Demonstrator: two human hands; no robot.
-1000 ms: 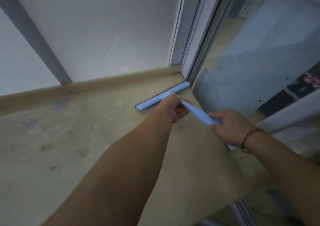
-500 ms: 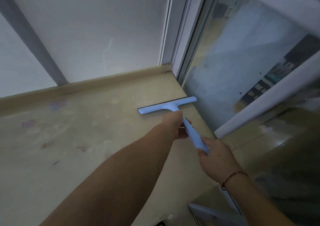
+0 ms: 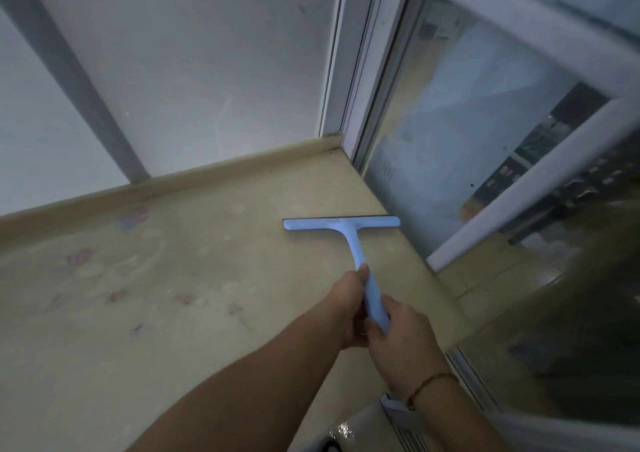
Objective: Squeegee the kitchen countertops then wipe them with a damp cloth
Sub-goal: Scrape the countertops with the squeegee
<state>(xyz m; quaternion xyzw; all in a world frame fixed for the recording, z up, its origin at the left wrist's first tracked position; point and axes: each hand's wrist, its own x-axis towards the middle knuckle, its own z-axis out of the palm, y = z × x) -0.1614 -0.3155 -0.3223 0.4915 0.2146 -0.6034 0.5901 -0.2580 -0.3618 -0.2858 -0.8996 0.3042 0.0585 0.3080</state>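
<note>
A light blue squeegee [image 3: 346, 227] lies with its blade flat on the beige countertop [image 3: 173, 313], near the right-hand glass panel. Its handle runs back toward me. My left hand [image 3: 349, 308] grips the middle of the handle with the thumb along its top. My right hand [image 3: 401, 344] grips the handle's near end, right behind the left hand. The countertop carries faint pink and purple stains and pale smear marks on its left half.
A low beige backsplash [image 3: 173, 183] runs along the white back wall. A white-framed glass panel [image 3: 450, 140] borders the counter on the right. A white object [image 3: 349, 431] pokes in at the bottom edge.
The squeegee has been pulled from the back right corner toward me, and its blade has turned square to the wall. My left hand slid down the handle until it met my right hand.
</note>
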